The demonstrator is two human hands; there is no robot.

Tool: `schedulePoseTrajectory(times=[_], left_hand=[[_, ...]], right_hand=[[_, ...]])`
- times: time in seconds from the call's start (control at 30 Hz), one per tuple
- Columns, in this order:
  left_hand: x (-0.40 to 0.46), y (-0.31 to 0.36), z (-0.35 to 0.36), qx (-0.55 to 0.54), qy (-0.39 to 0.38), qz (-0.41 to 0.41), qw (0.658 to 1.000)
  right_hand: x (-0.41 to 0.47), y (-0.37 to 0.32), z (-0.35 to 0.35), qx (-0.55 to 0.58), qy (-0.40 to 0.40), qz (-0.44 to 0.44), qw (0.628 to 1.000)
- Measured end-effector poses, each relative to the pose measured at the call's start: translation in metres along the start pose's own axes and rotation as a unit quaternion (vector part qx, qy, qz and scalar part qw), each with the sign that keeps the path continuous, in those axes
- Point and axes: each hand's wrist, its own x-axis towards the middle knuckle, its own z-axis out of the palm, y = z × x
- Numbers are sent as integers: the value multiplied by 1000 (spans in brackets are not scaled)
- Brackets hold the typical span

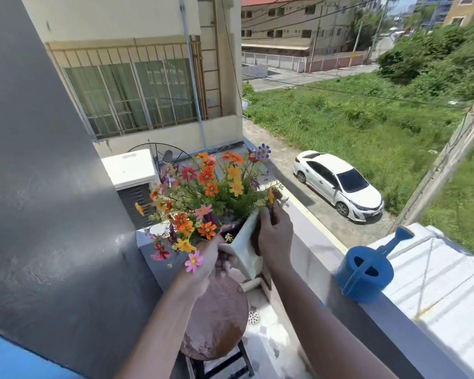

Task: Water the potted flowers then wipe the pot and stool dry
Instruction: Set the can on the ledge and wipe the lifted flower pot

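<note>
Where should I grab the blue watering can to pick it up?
Grab the bar handle across the top of the blue watering can, coming down from above. The can stands upright on the balcony ledge with its spout pointing up and away, so the handle faces you and nothing is in the way.

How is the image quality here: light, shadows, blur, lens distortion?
Head view: hard sunlight, with glare on the white car and the ledge; the grey wall lies partly in shade. The wide lens bends the building edges and the pole at right. Slight motion blur softens the left hand and nearest flowers; the blue watering can stays sharp.
</note>
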Motion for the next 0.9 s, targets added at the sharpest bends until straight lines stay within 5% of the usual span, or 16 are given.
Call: schedulePoseTrajectory(times=[0.2,0.47,0.6,0.9], left_hand=[[-1,2,-3,-90,13,-18,996],[3,-6,-2,-23,53,-24,998],[-4,-5,0,-22,47,-14,999],[-6,-1,-4,-73,23,-11,997]], right_hand=[[1,31,-3,-69,-48,24,996],[-53,-13,1,24,-137,9,990],[-41,-32,3,72,-111,10,991],[7,33,4,-98,-50,14,994]])
